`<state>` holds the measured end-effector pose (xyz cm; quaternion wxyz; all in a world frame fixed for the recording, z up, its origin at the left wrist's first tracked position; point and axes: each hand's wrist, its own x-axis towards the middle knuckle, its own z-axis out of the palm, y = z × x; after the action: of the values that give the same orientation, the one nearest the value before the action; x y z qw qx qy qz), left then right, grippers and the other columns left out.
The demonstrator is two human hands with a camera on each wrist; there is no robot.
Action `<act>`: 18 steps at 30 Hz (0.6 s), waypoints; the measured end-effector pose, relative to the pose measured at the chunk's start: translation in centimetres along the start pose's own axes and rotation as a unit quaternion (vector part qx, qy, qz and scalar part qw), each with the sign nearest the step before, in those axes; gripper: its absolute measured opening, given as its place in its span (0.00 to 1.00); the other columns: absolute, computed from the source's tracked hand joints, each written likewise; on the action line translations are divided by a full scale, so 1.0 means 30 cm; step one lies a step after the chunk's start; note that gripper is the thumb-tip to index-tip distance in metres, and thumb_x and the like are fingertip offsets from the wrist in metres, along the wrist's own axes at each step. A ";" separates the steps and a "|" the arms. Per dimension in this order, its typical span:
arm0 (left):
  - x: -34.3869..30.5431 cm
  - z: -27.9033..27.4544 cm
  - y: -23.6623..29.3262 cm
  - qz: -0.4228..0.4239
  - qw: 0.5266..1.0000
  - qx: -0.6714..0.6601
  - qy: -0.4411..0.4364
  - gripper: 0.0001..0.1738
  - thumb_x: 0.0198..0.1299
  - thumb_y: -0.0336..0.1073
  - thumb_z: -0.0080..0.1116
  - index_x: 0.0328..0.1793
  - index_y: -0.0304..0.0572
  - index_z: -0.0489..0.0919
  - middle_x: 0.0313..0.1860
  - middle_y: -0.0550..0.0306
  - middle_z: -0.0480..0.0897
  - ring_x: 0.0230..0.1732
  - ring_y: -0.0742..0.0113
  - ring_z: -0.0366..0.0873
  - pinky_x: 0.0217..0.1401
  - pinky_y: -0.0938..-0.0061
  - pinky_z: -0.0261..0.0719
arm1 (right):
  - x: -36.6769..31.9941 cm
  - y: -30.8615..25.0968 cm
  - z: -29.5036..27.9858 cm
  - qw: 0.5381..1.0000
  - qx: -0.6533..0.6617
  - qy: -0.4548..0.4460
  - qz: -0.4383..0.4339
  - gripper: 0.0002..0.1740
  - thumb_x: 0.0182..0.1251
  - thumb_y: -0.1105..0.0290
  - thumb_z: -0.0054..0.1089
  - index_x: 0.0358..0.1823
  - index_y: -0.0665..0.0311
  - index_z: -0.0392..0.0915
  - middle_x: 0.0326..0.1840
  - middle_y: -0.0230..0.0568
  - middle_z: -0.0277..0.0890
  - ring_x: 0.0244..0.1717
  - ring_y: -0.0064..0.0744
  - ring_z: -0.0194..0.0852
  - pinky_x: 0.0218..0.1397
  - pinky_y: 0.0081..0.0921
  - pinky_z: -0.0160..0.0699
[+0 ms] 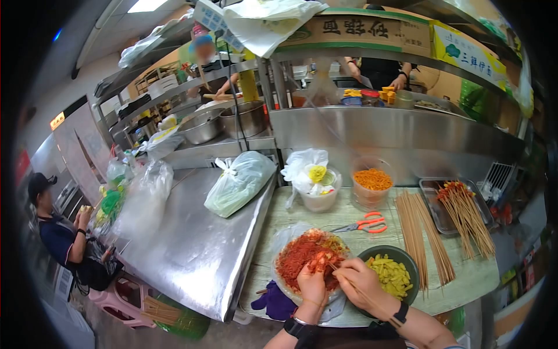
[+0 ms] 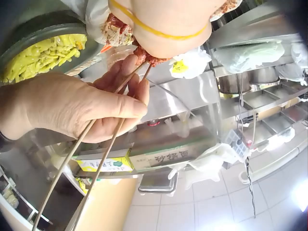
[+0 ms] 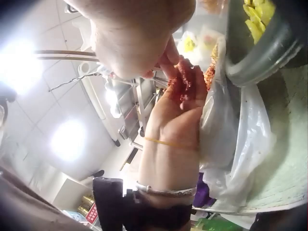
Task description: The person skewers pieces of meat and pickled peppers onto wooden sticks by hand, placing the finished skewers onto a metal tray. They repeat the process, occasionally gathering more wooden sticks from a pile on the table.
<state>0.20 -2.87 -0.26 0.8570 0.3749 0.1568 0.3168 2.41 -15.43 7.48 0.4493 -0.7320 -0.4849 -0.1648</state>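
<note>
Over a bowl of red seasoned shreds [image 1: 293, 259], my left hand [image 1: 312, 286] holds a small clump of red meat [image 3: 182, 86] in its curled fingers, which are smeared red. My right hand [image 1: 357, 285] pinches two thin bamboo skewers [image 2: 104, 162] between thumb and fingers. In the left wrist view the skewer tips meet the red meat at the left hand; its fingers are mostly hidden there. Right beside the hands stands a dark green bowl [image 1: 415, 272] of yellow-green pieces [image 1: 390, 273], partly covered by the right forearm.
Scissors [image 1: 372, 222] with orange handles lie behind the bowls. Bare skewers [image 1: 411, 238] lie to the right, beside a metal tray [image 1: 429, 203] with loaded skewers [image 1: 465, 215]. A tub of orange shreds [image 1: 372, 180] stands at the back. Purple cloth [image 1: 276, 301] sits at the front edge.
</note>
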 end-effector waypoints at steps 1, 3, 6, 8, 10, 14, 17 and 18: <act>0.008 -0.004 0.005 0.002 1.000 -0.009 0.006 0.10 0.64 0.27 0.50 0.50 0.32 0.77 0.43 0.54 0.81 0.42 0.66 0.79 0.46 0.76 0.79 | -0.005 -0.007 -0.017 0.999 0.020 -0.009 0.025 0.06 0.58 0.75 0.59 0.37 0.66 0.78 0.36 0.42 0.74 0.31 0.38 0.77 0.32 0.27 0.77; 0.021 -0.019 0.019 -0.009 0.999 -0.031 0.016 0.12 0.65 0.29 0.50 0.52 0.34 0.76 0.46 0.54 0.80 0.44 0.66 0.79 0.47 0.74 0.80 | -0.020 -0.016 -0.062 0.998 0.038 -0.021 0.052 0.07 0.59 0.75 0.59 0.37 0.68 0.79 0.35 0.41 0.75 0.30 0.35 0.78 0.32 0.25 0.77; 0.024 -0.050 0.045 -0.032 0.998 -0.039 0.024 0.15 0.66 0.32 0.49 0.57 0.40 0.72 0.53 0.54 0.77 0.49 0.65 0.77 0.48 0.71 0.80 | -0.105 0.037 -0.117 0.916 0.302 0.029 0.264 0.12 0.67 0.70 0.52 0.40 0.74 0.78 0.32 0.39 0.75 0.28 0.26 0.77 0.34 0.22 0.77; 0.013 -0.033 0.065 -0.038 0.999 -0.007 0.004 0.16 0.65 0.32 0.49 0.59 0.44 0.70 0.56 0.56 0.75 0.53 0.65 0.75 0.49 0.69 0.79 | -0.127 0.041 -0.183 0.867 0.332 0.052 0.367 0.13 0.70 0.69 0.48 0.41 0.74 0.77 0.35 0.41 0.77 0.31 0.26 0.78 0.38 0.21 0.78; -0.010 0.020 0.113 -0.025 0.999 0.030 -0.017 0.16 0.64 0.31 0.50 0.58 0.46 0.70 0.54 0.58 0.75 0.54 0.66 0.74 0.49 0.69 0.79 | -0.183 0.089 -0.241 0.803 0.404 0.130 0.417 0.14 0.71 0.68 0.48 0.45 0.73 0.75 0.36 0.40 0.78 0.34 0.26 0.78 0.41 0.21 0.78; -0.022 0.065 0.116 0.023 0.996 0.077 -0.046 0.21 0.63 0.28 0.47 0.63 0.43 0.67 0.58 0.54 0.74 0.55 0.63 0.74 0.52 0.69 0.76 | -0.260 0.220 -0.420 0.758 0.450 0.302 0.363 0.15 0.72 0.67 0.45 0.52 0.71 0.71 0.40 0.42 0.77 0.42 0.29 0.77 0.46 0.24 0.78; -0.020 0.050 0.101 0.047 0.987 0.116 -0.101 0.22 0.64 0.27 0.43 0.64 0.39 0.65 0.60 0.49 0.72 0.58 0.58 0.73 0.57 0.64 0.75 | -0.255 0.332 -0.560 0.760 0.404 0.407 0.304 0.18 0.73 0.65 0.44 0.57 0.70 0.68 0.47 0.41 0.74 0.47 0.28 0.74 0.48 0.24 0.76; -0.038 0.068 0.123 0.036 0.980 0.173 -0.095 0.23 0.63 0.32 0.47 0.65 0.40 0.67 0.63 0.48 0.70 0.60 0.53 0.71 0.60 0.60 0.72 | -0.251 0.385 -0.607 0.754 0.403 0.425 0.297 0.19 0.73 0.64 0.44 0.58 0.69 0.67 0.49 0.41 0.73 0.49 0.28 0.73 0.49 0.26 0.75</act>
<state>-1.19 -2.83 3.89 0.7782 0.5516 0.1136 0.2781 12.27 -35.99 6.51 0.8889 -0.4449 -0.0237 -0.1066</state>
